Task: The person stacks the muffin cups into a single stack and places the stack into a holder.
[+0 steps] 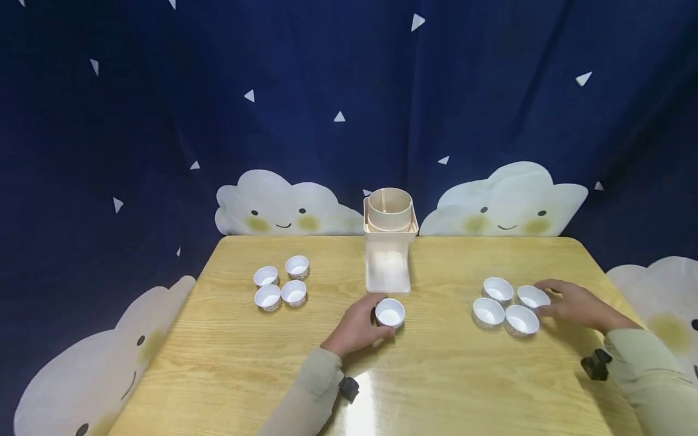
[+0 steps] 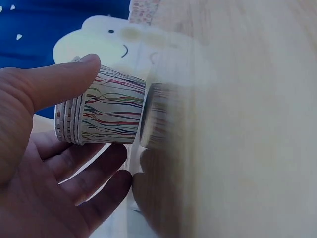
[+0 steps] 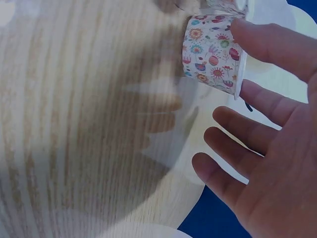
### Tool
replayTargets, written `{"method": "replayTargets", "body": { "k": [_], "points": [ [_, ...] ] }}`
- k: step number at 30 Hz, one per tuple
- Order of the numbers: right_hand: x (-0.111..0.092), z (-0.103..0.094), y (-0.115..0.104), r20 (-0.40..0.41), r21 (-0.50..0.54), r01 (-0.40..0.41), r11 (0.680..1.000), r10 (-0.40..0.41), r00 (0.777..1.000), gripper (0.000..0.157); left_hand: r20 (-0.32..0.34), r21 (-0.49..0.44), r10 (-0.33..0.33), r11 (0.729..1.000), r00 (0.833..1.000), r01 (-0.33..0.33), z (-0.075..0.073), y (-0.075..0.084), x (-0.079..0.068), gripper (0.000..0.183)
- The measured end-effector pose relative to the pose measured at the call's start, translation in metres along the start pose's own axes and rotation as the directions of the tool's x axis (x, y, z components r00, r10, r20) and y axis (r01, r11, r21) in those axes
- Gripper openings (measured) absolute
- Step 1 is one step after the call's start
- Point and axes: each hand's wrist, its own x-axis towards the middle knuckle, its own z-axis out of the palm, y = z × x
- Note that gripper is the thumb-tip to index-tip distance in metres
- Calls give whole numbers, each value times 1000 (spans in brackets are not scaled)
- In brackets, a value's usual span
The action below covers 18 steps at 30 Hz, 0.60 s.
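Observation:
Near the middle of the table, my left hand point(image 1: 355, 327) grips a small stack of white-lined paper cups point(image 1: 390, 313). The left wrist view shows coloured wavy lines on the stack point(image 2: 114, 111) and several nested rims, thumb at the rim; its base is at or just above the tabletop. My right hand point(image 1: 575, 306) pinches the right-hand cup point(image 1: 533, 297) of a group at the right. That cup point(image 3: 210, 54) has a flower print in the right wrist view, with thumb and index finger at its rim and the other fingers extended. Other paper cups point(image 1: 488, 312) stand close beside it.
A cream plastic stand point(image 1: 387, 266) with a round tube point(image 1: 389, 209) on top stands at the table's back middle. Several more paper cups point(image 1: 268, 297) are grouped at the left. A dark blue curtain point(image 1: 327, 72) with clouds hangs behind the wooden table point(image 1: 229, 363).

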Motion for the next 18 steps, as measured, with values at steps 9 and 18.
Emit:
{"method": "replayTargets", "body": {
  "k": [9,18],
  "points": [
    [-4,2,1,-32,21,12,1000,-11,999,72,0,16,1,1000,1000,-1,0,1,0,69],
    [-7,4,4,-72,20,19,1000,-17,997,69,-7,-46,-33,998,999,32,-1,-1,-1,67]
  ]
}}
